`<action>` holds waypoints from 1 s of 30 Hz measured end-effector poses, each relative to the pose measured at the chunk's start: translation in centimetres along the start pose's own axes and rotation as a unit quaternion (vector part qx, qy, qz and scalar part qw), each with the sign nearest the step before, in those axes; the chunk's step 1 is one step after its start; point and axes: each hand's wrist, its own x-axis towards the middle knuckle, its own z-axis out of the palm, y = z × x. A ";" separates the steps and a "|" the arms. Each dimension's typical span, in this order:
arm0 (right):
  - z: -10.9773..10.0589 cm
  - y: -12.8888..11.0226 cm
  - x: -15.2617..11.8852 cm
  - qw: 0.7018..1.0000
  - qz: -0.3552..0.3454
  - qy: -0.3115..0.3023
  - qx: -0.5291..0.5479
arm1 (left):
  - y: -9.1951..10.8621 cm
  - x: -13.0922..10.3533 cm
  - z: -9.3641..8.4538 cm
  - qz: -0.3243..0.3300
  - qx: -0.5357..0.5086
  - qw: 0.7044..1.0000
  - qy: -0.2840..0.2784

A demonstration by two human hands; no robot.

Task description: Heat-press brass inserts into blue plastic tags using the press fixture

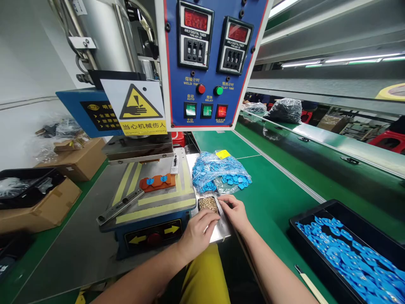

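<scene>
My left hand (198, 231) is closed, its fingers curled together over the near edge of a small black tray (199, 207) of tiny brass-coloured metal pieces (208, 204). Anything between those fingertips is hidden. Just right of the tray, my right hand (236, 212) has thumb and forefinger drawn together; what they hold, if anything, is too small to name. Behind the tray lies a clear bag (218, 169) of blue plastic pieces, some spilling at its mouth. On the press table (171, 204), an orange-brown fixture (157, 183) carries two blue pieces (150, 181).
A press head (139, 147) with a hand-injury warning sign (134, 105) overhangs the fixture. The timer control panel (209, 90) hangs above the bag. At right, a black bin (294, 223) holds many blue pieces beside a pale-handled tool (311, 287). A metal bar (122, 207) lies left of the fixture.
</scene>
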 end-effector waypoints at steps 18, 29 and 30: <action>6.6 -8.9 -1.4 0.945 0.151 -0.119 0.266 | -0.4 -4.3 -9.8 -0.174 -0.146 0.946 0.230; 11.7 -11.7 0.8 0.963 0.111 -0.162 0.186 | -1.9 -6.3 -13.8 -0.096 -0.016 0.963 0.250; 12.1 -11.8 1.1 0.964 0.109 -0.164 0.180 | -2.0 -6.4 -14.1 -0.084 -0.004 0.965 0.247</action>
